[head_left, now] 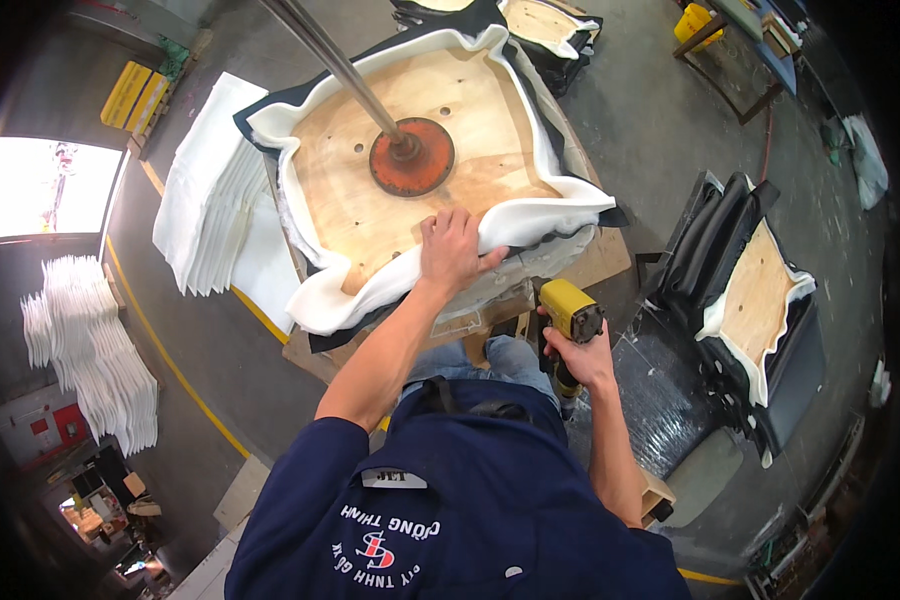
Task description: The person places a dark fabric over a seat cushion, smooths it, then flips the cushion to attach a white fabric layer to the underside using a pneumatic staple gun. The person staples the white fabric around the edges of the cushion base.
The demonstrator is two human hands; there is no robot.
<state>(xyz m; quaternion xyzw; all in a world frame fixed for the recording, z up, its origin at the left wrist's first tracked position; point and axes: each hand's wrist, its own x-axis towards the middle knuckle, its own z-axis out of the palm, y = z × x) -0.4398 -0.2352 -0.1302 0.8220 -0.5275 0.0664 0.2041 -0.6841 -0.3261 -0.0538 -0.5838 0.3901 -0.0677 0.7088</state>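
Holding a yellow and black staple gun point(568, 322) close to my tummy, I am also pressing down soft white foam point(530, 222).

Right now my right hand point(586, 360) is wrapping tight around the gun's handle, down by the near edge of the wooden work table point(598, 262). My left hand point(451, 250) is lying flat with fingers spread, pushing the foam over the near edge of the round-cornered wooden seat board point(410, 215), which is sitting on the table under an orange metal press disc point(412, 157) on a long grey pole point(332, 58). I think the foam should be pulled snug and smooth, with my fingers well clear of the gun's nose. I am counting three seat boards: this one, one behind point(542, 22), one leaning on my right point(755, 300). Two piles of white foam sheets point(208, 195) are sitting on my left.
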